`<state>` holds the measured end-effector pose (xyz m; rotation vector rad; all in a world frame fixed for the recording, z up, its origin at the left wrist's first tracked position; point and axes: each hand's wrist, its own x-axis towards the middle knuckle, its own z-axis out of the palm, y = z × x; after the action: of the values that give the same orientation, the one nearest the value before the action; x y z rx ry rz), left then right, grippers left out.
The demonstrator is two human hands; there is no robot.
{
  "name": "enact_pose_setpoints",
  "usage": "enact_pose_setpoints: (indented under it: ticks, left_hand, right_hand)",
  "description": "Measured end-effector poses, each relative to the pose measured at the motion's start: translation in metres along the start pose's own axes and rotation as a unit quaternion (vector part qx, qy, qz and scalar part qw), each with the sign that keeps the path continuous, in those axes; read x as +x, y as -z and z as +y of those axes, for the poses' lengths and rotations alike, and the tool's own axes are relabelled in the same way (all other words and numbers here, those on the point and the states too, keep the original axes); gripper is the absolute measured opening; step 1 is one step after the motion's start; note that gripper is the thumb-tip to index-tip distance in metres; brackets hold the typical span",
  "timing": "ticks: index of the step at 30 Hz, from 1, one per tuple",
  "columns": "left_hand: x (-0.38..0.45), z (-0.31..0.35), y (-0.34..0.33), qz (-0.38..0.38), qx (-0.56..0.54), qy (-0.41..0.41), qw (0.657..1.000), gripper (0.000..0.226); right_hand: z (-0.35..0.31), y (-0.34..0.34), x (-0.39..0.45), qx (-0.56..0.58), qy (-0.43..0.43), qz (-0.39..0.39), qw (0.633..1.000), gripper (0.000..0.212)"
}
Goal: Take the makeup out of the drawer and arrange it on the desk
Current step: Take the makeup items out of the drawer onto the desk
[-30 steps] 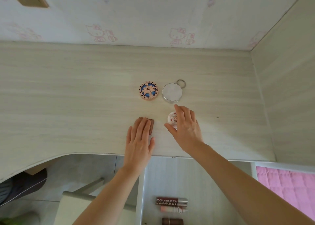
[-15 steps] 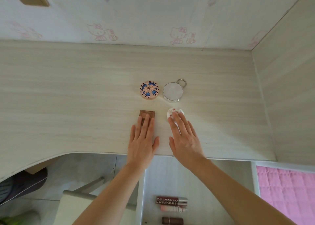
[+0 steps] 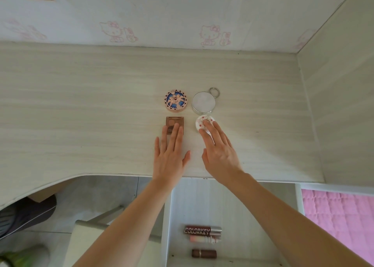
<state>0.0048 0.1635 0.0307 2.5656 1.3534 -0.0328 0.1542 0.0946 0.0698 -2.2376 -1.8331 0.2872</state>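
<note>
Partly under straight fingers [image 3: 174, 132]: brown palette [image 3: 174, 123]

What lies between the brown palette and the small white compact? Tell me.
Nothing: in the head view only bare desk separates the brown palette from the small white compact. Fingertips of the left hand and right hand rest on them.

On the counter [image 3: 81, 105], the left hand [image 3: 170, 157] lies flat with straight fingers on the brown palette [image 3: 175, 123]. Just right of the palette, the right hand [image 3: 219, 155] touches a white round compact [image 3: 202, 123]. Behind the palette sits a blue-patterned compact [image 3: 175, 101].
</note>
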Motion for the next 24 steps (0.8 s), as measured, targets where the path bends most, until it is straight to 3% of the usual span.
enact_pose_setpoints:
  ticks: [5,13,20,24]
  left_hand:
    - [-0.029,-0.004,0.002,0.004,-0.034,-0.02,0.999,0.066]
    - [-0.105,0.001,-0.015,0.056,-0.096,-0.169,0.979,0.046]
    - [-0.164,0.011,-0.042,-0.016,-0.087,-0.173,0.981,0.033]
    - [-0.183,0.019,-0.06,-0.095,-0.094,-0.157,0.978,0.023]
  right_hand:
    - [-0.003,0.003,-0.035,0.021,-0.005,0.02,1.0,0.047]
    - [-0.005,-0.003,-0.113,0.05,0.011,0.014,0.999,0.043]
    - [0.002,-0.027,-0.176,0.052,-0.019,-0.031,0.998,0.043]
    - [0.015,-0.05,-0.207,0.04,-0.038,-0.106,0.993,0.04]
